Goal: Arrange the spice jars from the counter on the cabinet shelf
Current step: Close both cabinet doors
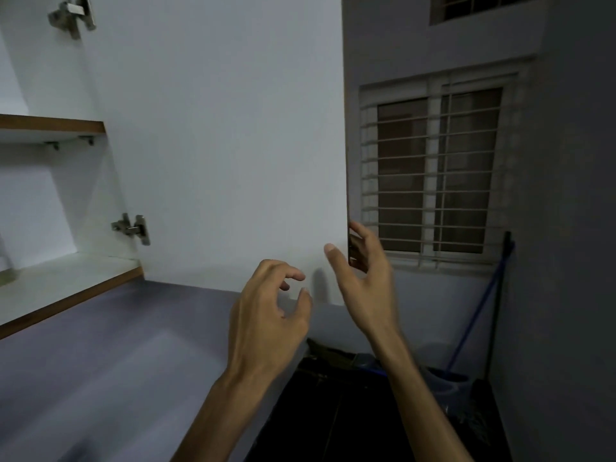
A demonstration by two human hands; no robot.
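The white cabinet door (pixel 216 145) stands swung open, filling the middle of the view. My right hand (pixel 363 271) is at its lower right corner, fingers curled around the door's edge and thumb on the inner face. My left hand (pixel 270 315) hovers just below the door's bottom edge, fingers loosely curled and apart, holding nothing. The cabinet's lower shelf (pixel 76 281) with its brown front edge lies at left. A pale jar (pixel 5 265) shows at the far left edge of that shelf, mostly cut off. No counter is in view.
An upper shelf (pixel 53 128) sits above the lower one. Metal hinges (pixel 133 228) join the door to the cabinet. A barred window (pixel 436 175) is on the right wall, with a blue-handled mop (pixel 480 305) leaning below it.
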